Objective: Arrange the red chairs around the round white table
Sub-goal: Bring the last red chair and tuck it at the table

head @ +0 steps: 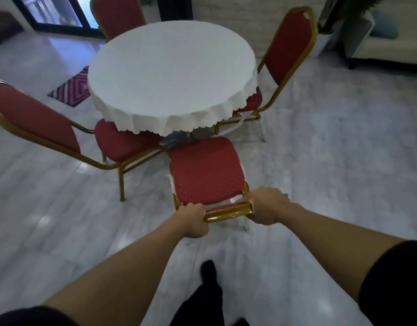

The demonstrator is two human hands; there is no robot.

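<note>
A round table [172, 74] under a white scalloped cloth stands ahead of me. The nearest red chair [206, 171], with a gold frame, faces the table; its seat front lies just under the cloth's edge. My left hand [193, 220] and my right hand [267, 205] both grip the gold top bar of its backrest. Another red chair [35, 116] is at the table's left with its seat partly under the cloth. A third red chair [290, 48] stands at the right, and a fourth red chair [118, 15] is behind the table.
The floor is pale glossy marble tile [332, 161]. A pink patterned mat [72, 88] lies left of the table. A dark glass door [54, 12] is at the far left, a planter and a light sofa [386, 48] at the far right. My dark shoe [208, 269] shows below.
</note>
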